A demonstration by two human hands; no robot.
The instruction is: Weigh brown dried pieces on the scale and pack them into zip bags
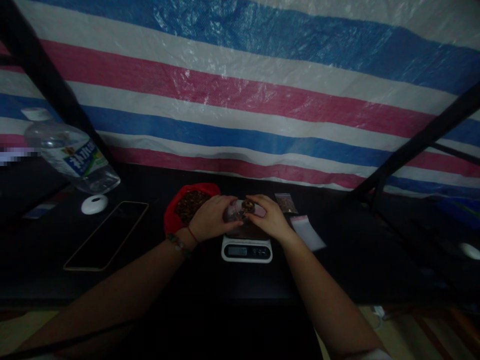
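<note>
My left hand (210, 218) and my right hand (269, 217) meet over a small white digital scale (246, 249) on the dark table. Both are closed on a small clear bag (240, 209) with brown bits inside, held just above the scale's platform. A red bag (189, 206) full of brown dried pieces lies open right behind my left hand. A beaded bracelet and a red string sit on my left wrist.
A filled small bag (285, 202) and an empty zip bag (308, 231) lie to the right of the scale. At the left are a phone (107, 234), a white round object (94, 204) and a water bottle (71, 156). A striped tarp (262, 90) hangs behind.
</note>
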